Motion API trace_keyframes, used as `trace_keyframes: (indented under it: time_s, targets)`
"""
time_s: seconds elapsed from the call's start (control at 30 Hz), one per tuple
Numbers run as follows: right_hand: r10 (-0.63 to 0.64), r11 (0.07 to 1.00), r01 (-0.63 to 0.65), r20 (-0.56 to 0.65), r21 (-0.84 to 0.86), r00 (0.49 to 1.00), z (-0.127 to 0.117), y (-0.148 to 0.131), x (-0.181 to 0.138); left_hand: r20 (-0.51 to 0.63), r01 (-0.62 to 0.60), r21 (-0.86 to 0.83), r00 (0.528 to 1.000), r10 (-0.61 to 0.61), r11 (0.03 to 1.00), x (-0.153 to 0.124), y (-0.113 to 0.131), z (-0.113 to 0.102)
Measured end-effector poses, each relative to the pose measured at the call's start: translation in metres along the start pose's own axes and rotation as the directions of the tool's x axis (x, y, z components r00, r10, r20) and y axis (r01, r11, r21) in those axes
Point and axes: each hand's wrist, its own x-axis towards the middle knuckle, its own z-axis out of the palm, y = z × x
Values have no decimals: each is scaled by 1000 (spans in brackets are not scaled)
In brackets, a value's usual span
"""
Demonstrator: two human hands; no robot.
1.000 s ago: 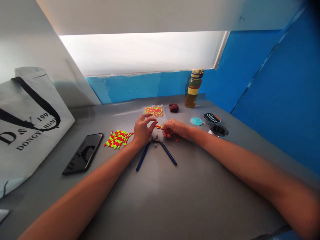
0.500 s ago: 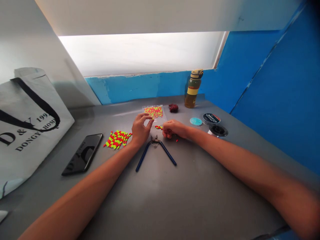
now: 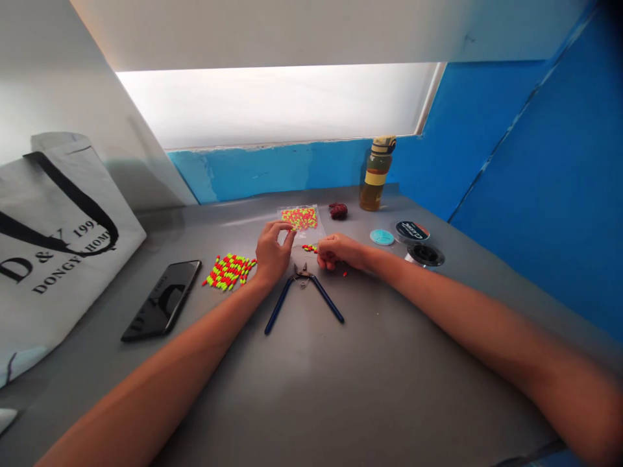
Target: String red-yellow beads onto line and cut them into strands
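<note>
My left hand (image 3: 273,253) is raised over the table with thumb and forefinger closed on a small yellow bead (image 3: 293,231). Facing it, my right hand (image 3: 333,251) is curled into a loose fist, and its fingers hide whatever they grip. A few red and yellow beads (image 3: 309,248) show just left of those fingers, and one red bead (image 3: 345,274) lies below the hand. Left of my left wrist is a woven-looking patch of red and yellow beads (image 3: 228,271). Blue-handled pliers (image 3: 302,275) lie spread between my forearms.
Behind the hands lies a clear bag of beads (image 3: 299,218), beside a dark red bundle (image 3: 338,211). A bottle (image 3: 374,178) stands farther back. Rightward are a turquoise disc (image 3: 382,237), a black-labelled lid (image 3: 413,230) and a spool (image 3: 425,254). A phone (image 3: 161,300) and white bag (image 3: 63,240) are left.
My left thumb and forefinger have shifted slightly left and up with the yellow bead. My right hand stays almost in place.
</note>
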Motion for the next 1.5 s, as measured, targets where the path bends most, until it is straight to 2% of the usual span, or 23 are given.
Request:
trace_keyframes:
  time_s: [0.13,0.33,0.43,0.5,0.67,0.77,0.87,0.93,0.97,1.07,1.17,1.23,1.3,1.37,1.43,1.5]
  targets:
    - [3,1000,-3,4,-16,1000,0,0,0,2,31,-10,1000,-31,999,0,1,0]
    - [14,1000,-14,-10,-13,1000,1,-2,-1,21,202,-96,979,-201,975,-1,4,1]
    - [24,1000,-24,-28,-13,999,2,-1,1,54,252,-123,968,-247,960,0,7,1]
    - [36,999,-37,-52,-18,998,2,1,3,55,245,-107,969,-240,964,0,8,0]
    - [61,998,-64,-82,-26,995,5,-2,4,64,133,-16,989,-131,991,0,7,-1]
    - [98,995,-99,-69,-12,993,6,-9,3,74,143,40,987,-146,989,-1,7,-2]
    - [121,982,-121,-13,-144,993,1,-20,-1,83,182,84,978,-189,980,-2,7,-3]
    - [144,928,-125,30,-351,989,-5,-31,-7,92,196,100,974,-205,975,-3,8,-4]
    - [161,872,-117,53,-475,986,-8,-37,-10,95,197,102,974,-207,975,-3,8,-4]
    - [216,621,-111,33,-775,976,-14,-55,-23,98,191,93,975,-200,977,-3,7,-4]
    - [369,401,-141,19,-905,929,-13,-65,-33,92,183,81,978,-190,980,-2,4,-4]
    - [424,299,-154,-14,-942,905,-10,-66,-34,84,166,75,982,-172,983,-1,1,-3]
    - [433,278,-155,-20,-948,901,-7,-63,-33,72,122,62,989,-126,991,0,1,-4]
    - [422,312,-138,7,-940,907,-6,-60,-30,61,40,45,997,-42,998,-1,4,-5]
    - [401,356,-114,41,-928,915,-8,-58,-28,69,-83,29,994,81,996,-3,10,-6]
    - [387,408,-115,58,-906,920,-12,-59,-28,125,-242,7,963,239,970,-6,17,-6]
